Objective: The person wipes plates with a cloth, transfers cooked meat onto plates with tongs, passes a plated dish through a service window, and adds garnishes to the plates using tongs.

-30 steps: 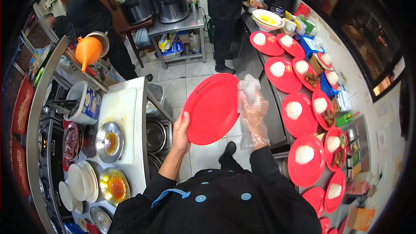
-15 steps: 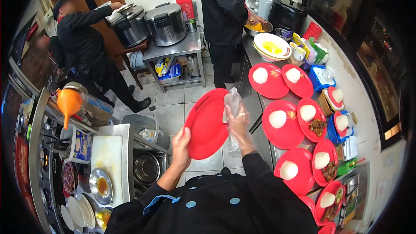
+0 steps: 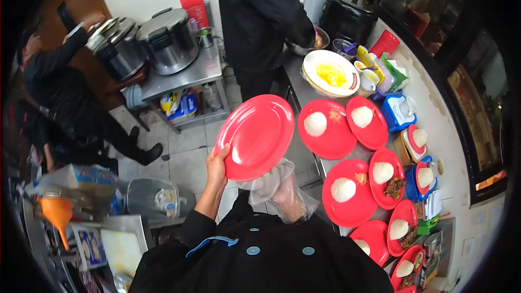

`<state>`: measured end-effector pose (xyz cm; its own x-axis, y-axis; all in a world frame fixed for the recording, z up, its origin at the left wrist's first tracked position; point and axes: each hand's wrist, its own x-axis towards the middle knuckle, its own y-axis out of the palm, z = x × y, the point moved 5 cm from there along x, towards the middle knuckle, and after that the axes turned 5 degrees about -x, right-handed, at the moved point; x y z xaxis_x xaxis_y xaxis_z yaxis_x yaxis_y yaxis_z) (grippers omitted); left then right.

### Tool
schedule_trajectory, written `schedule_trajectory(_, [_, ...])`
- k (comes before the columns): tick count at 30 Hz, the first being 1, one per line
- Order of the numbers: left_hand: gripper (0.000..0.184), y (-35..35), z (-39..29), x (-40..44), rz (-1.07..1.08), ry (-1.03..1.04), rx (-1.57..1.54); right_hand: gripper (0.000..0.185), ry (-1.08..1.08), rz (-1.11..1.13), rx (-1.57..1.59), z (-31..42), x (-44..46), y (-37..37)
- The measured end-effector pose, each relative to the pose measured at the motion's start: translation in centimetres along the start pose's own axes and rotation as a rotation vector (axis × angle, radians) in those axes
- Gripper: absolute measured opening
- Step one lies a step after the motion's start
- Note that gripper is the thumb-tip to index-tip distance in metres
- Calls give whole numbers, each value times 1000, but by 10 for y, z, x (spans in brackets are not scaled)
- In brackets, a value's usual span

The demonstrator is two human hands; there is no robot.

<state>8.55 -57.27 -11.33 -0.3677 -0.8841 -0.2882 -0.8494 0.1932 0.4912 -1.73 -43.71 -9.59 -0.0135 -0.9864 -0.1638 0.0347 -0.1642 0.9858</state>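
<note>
1. Above the grey tiled floor, a red plate is hanging in the wearer's grasp, in front of the black jacket. Its form is oval with a raised lip; its smooth, hard surface is catching pale glare.
2. The bare left hand is pinching the plate's near left rim, its thumb lying over the upper face and its other fingers passing underneath.
3. The right hand is wearing a loose, wrinkled, see-through plastic glove and is sitting below the plate's lower right edge. Its fingertips are being masked by rim and film; whether they are spread or pressed together, cannot tell.
4. Pale crumpled material, thin and limp, is showing between that hand and the rim; blur is obscuring its exact nature.
5. To the right, oval red plates are lining the counter, bearing smooth rounded rice mounds; some are also carrying rough brown pieces.
6. Beyond them, a glossy white bowl is holding a wet yellow substance.
7. Further left, a cylindrical brushed-metal cooker is standing on a steel table.
</note>
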Motion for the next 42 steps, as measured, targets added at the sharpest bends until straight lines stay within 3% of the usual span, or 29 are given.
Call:
schedule_trajectory(1, [29, 0, 4, 30, -15, 8, -73, 41, -314, -68, -418, 24, 0, 1])
schedule_trajectory(3, [29, 11, 9, 88, -19, 10, -164, 42, -419, -246, -502, 60, 11, -14])
schedule_trajectory(4, [29, 20, 16, 118, -1, -9, -165, 40, -202, -341, -157, 69, 18, -45])
schedule_trajectory(5, [29, 29, 26, 148, 44, -22, -177, 39, -221, -424, -122, 77, 10, -62])
schedule_trajectory(9, [30, 87, 75, 253, 133, 1, -92, 39, -509, -655, -259, 86, -23, -89])
schedule_trajectory(14, [36, 156, 124, 306, 162, -158, -216, 38, -676, -845, -226, 69, -33, -101])
schedule_trajectory(16, [33, 175, 134, 309, 97, -270, -183, 38, -728, -897, -204, 60, -33, -105])
schedule_trajectory(18, [40, 188, 149, 319, 183, -319, -215, 38, -765, -935, -178, 53, -31, -108])
schedule_trajectory(20, [58, 195, 161, 323, 255, -489, 104, 37, -791, -964, -149, 43, -29, -111])
schedule_trajectory(26, [74, 197, 165, 330, 450, -594, 168, 38, -898, -1021, -112, 25, -35, -113])
schedule_trajectory(31, [84, 181, 146, 306, 383, -592, 39, 38, -1130, -1110, -21, -2, -71, -109])
schedule_trajectory(33, [89, 143, 196, 316, 318, -691, 14, 38, -1269, -1180, 54, -35, -95, -103])
schedule_trajectory(35, [80, 82, 267, 319, 203, -840, 106, 39, -1397, -1260, 160, -77, -122, -102])
schedule_trajectory(37, [51, 26, 316, 294, 135, -1020, 363, 40, -1475, -1274, 394, -121, -147, -118])
schedule_trajectory(39, [43, 0, 324, 229, 323, -1231, 509, 51, -1598, -1117, 517, -163, -169, -138])
schedule_trajectory(41, [40, -10, 333, 163, 557, -1340, 733, 54, -1640, -1179, 615, -203, -194, -146])
schedule_trajectory(42, [40, -10, 335, 132, 563, -1335, 741, 57, -1686, -1167, 665, -223, -209, -160])
